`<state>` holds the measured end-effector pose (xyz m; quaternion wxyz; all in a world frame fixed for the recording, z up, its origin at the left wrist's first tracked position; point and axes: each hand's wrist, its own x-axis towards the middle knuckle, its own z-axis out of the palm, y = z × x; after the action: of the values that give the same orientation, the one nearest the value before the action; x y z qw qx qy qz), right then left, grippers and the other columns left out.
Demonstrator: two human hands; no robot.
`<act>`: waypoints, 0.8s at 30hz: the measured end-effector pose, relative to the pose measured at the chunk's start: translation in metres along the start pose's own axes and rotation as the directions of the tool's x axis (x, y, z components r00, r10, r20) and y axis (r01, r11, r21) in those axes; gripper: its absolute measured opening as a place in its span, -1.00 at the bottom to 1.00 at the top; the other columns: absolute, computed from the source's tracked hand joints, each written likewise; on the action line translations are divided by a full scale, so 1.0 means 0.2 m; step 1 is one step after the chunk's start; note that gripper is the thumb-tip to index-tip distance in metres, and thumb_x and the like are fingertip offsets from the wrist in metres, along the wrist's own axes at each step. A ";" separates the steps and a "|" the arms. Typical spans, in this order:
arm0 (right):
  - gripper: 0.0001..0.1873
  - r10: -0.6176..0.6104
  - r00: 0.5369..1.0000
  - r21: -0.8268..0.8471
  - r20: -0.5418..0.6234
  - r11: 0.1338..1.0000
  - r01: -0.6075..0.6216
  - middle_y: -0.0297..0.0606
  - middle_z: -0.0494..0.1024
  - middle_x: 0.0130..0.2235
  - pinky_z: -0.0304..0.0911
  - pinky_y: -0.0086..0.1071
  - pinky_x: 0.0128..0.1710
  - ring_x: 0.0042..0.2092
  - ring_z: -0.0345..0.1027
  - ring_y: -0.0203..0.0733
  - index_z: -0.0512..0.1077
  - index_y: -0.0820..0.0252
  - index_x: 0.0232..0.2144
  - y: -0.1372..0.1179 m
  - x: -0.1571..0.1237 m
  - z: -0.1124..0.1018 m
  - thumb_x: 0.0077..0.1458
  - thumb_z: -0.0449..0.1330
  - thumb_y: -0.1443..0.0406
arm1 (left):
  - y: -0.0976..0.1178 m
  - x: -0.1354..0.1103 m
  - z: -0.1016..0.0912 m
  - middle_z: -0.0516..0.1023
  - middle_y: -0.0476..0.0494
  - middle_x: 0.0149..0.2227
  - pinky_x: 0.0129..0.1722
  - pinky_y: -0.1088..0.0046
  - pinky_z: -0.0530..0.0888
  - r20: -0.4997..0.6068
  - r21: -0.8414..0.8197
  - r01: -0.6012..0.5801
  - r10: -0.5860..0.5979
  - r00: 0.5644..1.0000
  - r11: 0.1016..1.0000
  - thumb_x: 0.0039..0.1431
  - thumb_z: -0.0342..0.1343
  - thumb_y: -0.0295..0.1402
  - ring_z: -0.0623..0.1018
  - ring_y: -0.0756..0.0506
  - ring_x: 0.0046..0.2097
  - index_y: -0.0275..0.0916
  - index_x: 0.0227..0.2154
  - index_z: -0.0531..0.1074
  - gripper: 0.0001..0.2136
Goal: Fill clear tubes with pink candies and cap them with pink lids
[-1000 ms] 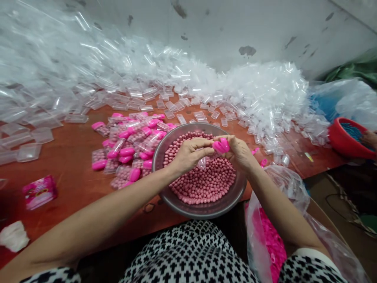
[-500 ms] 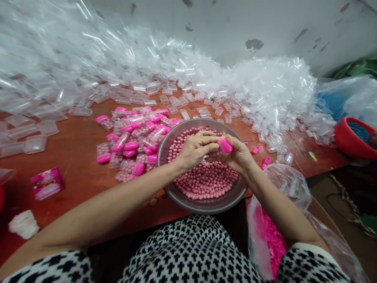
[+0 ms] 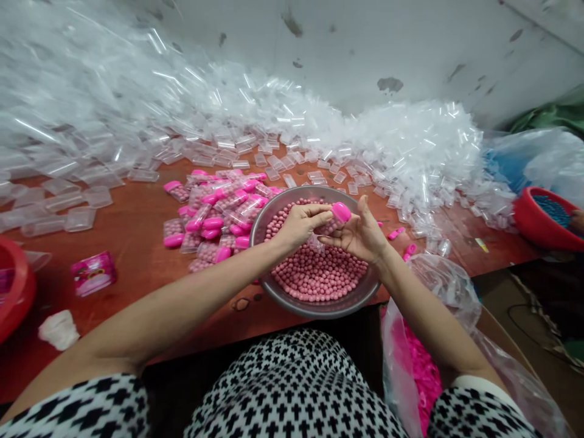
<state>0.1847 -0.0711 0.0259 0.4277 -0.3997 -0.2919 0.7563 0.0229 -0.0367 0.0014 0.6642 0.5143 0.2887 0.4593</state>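
Note:
Over a grey bowl (image 3: 314, 311) of round pink beads (image 3: 322, 277), my left hand (image 3: 298, 228) pinches a small clear plastic container with beads inside and a bright pink cap (image 3: 340, 212) on its upper end. My right hand (image 3: 367, 236) is beside it, thumb raised away from the cap and fingers stretched out under the container; whether they touch it I cannot tell. Left of the bowl lies a pile of bead-filled containers with pink caps (image 3: 212, 223). An open plastic bag of pink caps (image 3: 424, 371) sits below my right forearm.
Clear empty containers (image 3: 274, 115) are heaped along the wall. A few pink caps (image 3: 396, 233) lie right of the bowl. At far right, another person's hand (image 3: 577, 221) reaches into a red basin (image 3: 524, 222). A red tub (image 3: 25, 286), pink packet (image 3: 93, 274) and white crumpled tissue (image 3: 59, 330) are at left.
My right hand has opened, its thumb coming off the pink cap. The capped container has shifted slightly left and up in my left hand. The view has turned a little left.

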 end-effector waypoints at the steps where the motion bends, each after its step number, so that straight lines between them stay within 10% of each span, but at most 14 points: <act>1: -0.28 0.019 1.000 0.005 0.009 1.000 -0.019 -0.13 0.65 -0.34 0.54 -0.20 -0.14 -0.29 0.58 -0.18 0.50 0.26 -0.21 0.00 -0.01 -0.01 0.26 -0.15 -0.21 | 0.00 0.00 0.00 0.68 -0.18 -0.31 -0.16 0.39 0.48 0.008 0.003 0.002 -0.002 1.000 1.000 -0.15 0.40 -0.20 0.57 -0.09 -0.28 -0.32 -0.31 0.66 -0.66; 9: -0.50 0.001 0.999 -0.100 -0.035 0.995 -0.005 -0.20 0.61 -0.46 0.56 -0.29 -0.30 -0.39 0.56 -0.17 0.47 0.23 -0.29 0.00 0.03 0.01 0.29 0.00 -0.05 | 0.03 0.00 0.01 0.68 -0.18 -0.26 -0.13 0.34 0.50 0.052 0.142 -0.119 0.113 0.992 0.983 -0.05 0.35 -0.15 0.60 -0.14 -0.21 -0.30 -0.28 0.66 -0.66; 14: -0.42 -0.184 0.983 -0.260 -0.024 0.950 0.172 -0.15 0.64 -0.15 0.54 -0.37 -0.38 -0.24 0.59 -0.17 0.45 0.16 -0.17 -0.06 -0.01 0.02 0.12 0.12 -0.21 | 0.21 -0.02 -0.22 0.68 -0.12 -0.23 -0.13 0.32 0.52 -0.083 0.395 -0.229 0.283 0.956 0.890 0.11 0.27 -0.14 0.61 -0.12 -0.19 -0.23 -0.21 0.64 -0.70; 17: -0.48 -0.319 0.943 -0.347 -0.096 0.899 0.268 -0.19 0.63 -0.11 0.50 -0.46 -0.39 -0.26 0.58 -0.24 0.46 0.15 -0.17 -0.09 -0.06 -0.06 0.01 0.31 -0.10 | 0.33 -0.05 -0.45 0.68 -0.06 -0.18 -0.02 0.24 0.50 -0.174 0.690 -0.162 0.379 0.909 0.705 0.21 0.20 -0.19 0.58 -0.09 -0.15 -0.24 -0.15 0.61 -0.74; 19: -0.49 -0.358 0.927 -0.393 -0.117 0.874 0.288 -0.21 0.64 -0.16 0.47 -0.50 -0.40 -0.31 0.57 -0.28 0.47 0.16 -0.19 -0.09 -0.08 -0.14 -0.07 0.39 -0.05 | 0.37 -0.07 -0.53 0.64 -0.04 -0.04 0.16 0.19 0.39 -0.098 0.895 -0.123 0.458 0.884 0.429 0.25 0.16 -0.29 0.52 -0.09 0.01 -0.24 -0.08 0.56 -0.76; 24: -0.52 -0.405 0.913 -0.622 -0.049 0.727 0.290 -0.22 0.62 -0.20 0.45 -0.42 -0.36 -0.30 0.55 -0.24 0.47 0.18 -0.21 -0.04 -0.08 -0.24 -0.02 0.35 -0.04 | 0.29 -0.09 -0.35 0.61 -0.18 -0.02 -0.01 0.34 0.46 0.211 0.977 -0.213 0.125 0.969 0.001 0.32 0.00 -0.36 0.55 -0.11 -0.03 -0.26 -0.03 0.53 -0.73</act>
<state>0.2341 -0.0771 0.0124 0.4371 -0.5196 -0.5467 0.4900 -0.0627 -0.0211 0.0324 0.0654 0.8751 0.4415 0.1870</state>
